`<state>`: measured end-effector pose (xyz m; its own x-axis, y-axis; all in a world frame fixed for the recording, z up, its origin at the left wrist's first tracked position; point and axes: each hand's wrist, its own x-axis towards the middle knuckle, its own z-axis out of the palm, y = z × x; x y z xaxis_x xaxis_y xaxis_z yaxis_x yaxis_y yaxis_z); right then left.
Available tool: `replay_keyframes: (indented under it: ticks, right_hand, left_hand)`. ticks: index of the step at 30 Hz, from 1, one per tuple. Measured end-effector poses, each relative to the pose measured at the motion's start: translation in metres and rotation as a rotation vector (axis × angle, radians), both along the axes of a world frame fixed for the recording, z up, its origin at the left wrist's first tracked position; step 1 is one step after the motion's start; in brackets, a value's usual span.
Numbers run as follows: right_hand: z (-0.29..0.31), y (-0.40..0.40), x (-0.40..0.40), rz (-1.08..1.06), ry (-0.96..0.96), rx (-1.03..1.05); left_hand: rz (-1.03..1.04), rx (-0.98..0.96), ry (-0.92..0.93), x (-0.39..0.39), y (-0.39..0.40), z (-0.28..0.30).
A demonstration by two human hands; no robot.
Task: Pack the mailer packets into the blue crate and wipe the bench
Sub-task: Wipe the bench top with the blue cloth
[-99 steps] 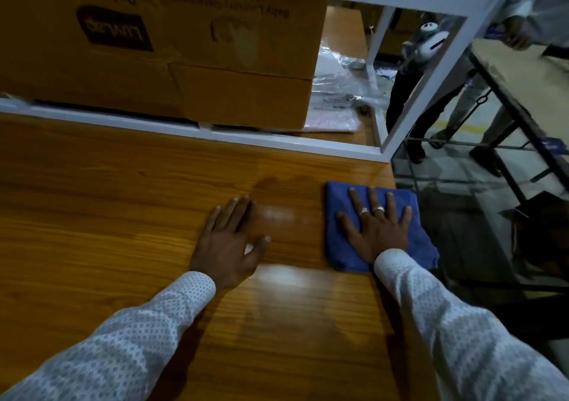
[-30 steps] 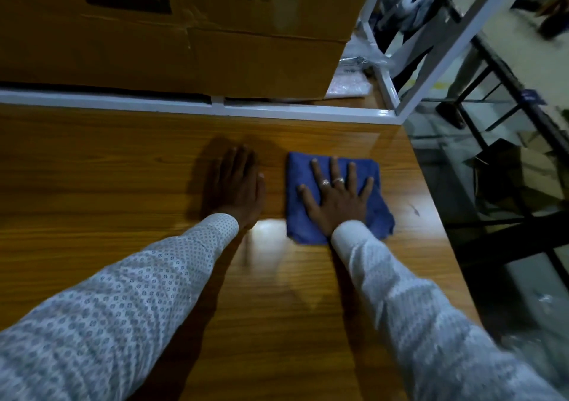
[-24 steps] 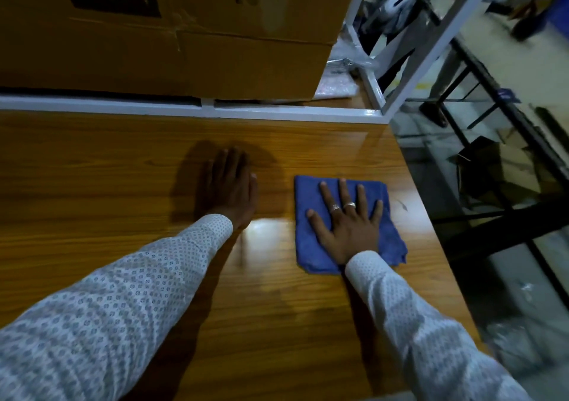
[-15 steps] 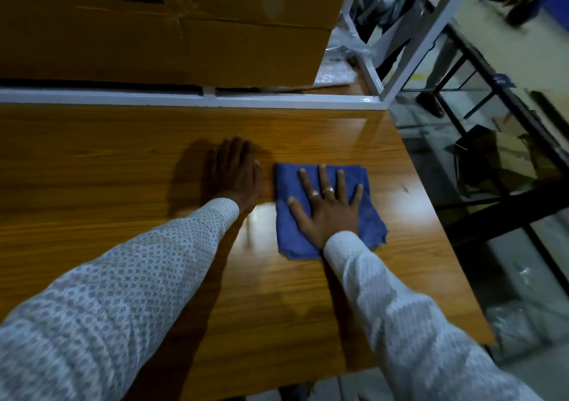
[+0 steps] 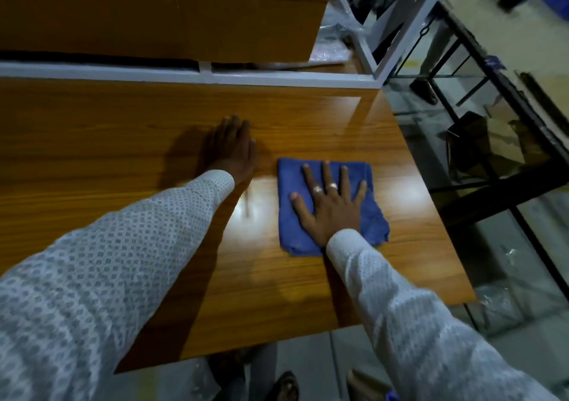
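Pressing flat with spread fingers, the right hand [image 5: 331,203] pins a soft, folded blue cloth [image 5: 331,206] onto the glossy wood-grain bench [image 5: 123,135], the left hand [image 5: 232,151] lying open beside it, below a cardboard box [image 5: 160,9].

a cloth [image 5: 363,216] lies flat on the bench [image 5: 123,129], in its right half, nearer the right edge than the left and about midway between the back rail and the near edge. the right hand [image 5: 331,208] lies spread on top of the cloth, fingers pointing toward the back. the left hand [image 5: 234,151] lies flat on the bare bench just to the left of the cloth and a little farther back, apart from it. a frame rail [image 5: 197,75] runs along the bench's back edge. behind the rail stand cardboard boxes [image 5: 154,12]. beyond the bench's right edge is floor, with a table frame [image 5: 505,92] farther right.
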<state>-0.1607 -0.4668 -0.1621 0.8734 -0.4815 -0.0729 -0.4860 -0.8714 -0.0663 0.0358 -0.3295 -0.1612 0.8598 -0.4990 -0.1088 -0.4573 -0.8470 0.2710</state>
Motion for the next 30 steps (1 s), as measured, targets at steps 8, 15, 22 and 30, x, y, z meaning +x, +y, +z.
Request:
replay_keyframes:
  ticks: [8, 15, 22, 30]
  right_hand:
    - [0.005, -0.042, -0.053, 0.067, 0.053, -0.026]
    - [0.003, 0.014, -0.069, 0.19, 0.03, -0.03]
    - [0.006, -0.031, -0.113, 0.208, 0.076, -0.045]
    - [-0.002, 0.038, -0.103, 0.273, 0.04, -0.045]
  left_hand:
    - [-0.081, -0.019, -0.113, -0.061, 0.068, 0.001]
    - [-0.029, 0.009, -0.143, -0.11, 0.094, -0.004]
    - [0.013, 0.022, -0.171, -0.125, 0.096, -0.005]
    - [0.028, 0.011, -0.195, -0.124, 0.097, -0.008]
